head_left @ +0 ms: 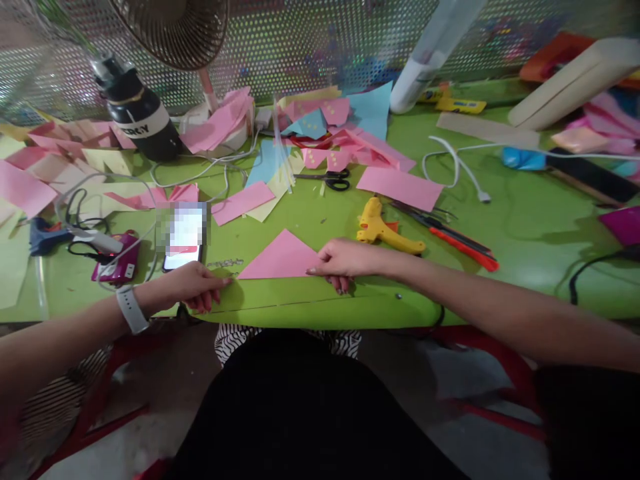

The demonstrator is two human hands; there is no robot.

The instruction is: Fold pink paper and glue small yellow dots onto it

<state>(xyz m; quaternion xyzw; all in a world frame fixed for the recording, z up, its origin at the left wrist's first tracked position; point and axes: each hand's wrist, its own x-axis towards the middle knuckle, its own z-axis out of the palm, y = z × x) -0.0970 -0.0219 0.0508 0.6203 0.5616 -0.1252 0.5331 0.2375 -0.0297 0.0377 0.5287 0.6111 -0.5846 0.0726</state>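
- The folded pink paper is the piece I have in hand, a triangle lying flat at the centre of the frame, its long edge towards me and its peak pointing away. I judge that this brings the long edge within easy reach of both hands.
- My right hand has thumb and forefinger drawn narrow on the triangle's right corner, likely to steady it. How much of the pinch goes under the paper, I cannot tell.
- My left hand is just beside the left corner, apart from it, fingers curled close together with nothing visible in them. It seems placed to attend to that end.
- The green tabletop gives the sheet a flat backing.
- The yellow glue gun rests right of centre, beyond my right wrist, and the red-and-black cutter slants away beside it; both look handy for that arm.
- The black scissors lie above centre, past the triangle's peak, so they don't crowd the paper.
- The phone sits left of centre, just beyond my left hand, its lit screen perhaps angled for a glance.
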